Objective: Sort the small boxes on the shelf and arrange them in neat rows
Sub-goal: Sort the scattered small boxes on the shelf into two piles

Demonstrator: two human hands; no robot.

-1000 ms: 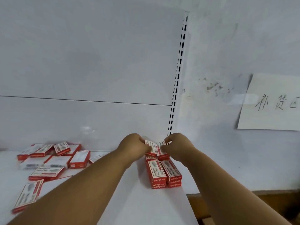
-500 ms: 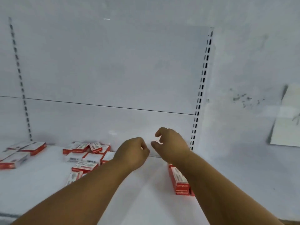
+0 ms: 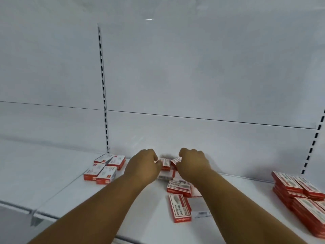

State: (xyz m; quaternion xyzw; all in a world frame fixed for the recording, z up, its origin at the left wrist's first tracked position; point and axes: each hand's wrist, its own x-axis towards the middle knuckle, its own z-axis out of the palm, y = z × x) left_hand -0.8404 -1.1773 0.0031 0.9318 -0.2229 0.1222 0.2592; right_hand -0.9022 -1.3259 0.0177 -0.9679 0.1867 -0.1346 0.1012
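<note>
Your left hand (image 3: 146,164): arm stretched forward, knuckles up, fingers curled | your right hand (image 3: 192,162): arm stretched forward, fingers curled, level with the left, close beside it

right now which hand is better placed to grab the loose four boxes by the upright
Left. The left hand lies next to that cluster of boxes, while the right hand sits farther off on the other side. Both look busy on boxes in the middle pile.

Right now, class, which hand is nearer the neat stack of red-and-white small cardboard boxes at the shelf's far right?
Right. The right hand is over the loose middle pile, well left of the stack; the left hand is farther left.
</note>
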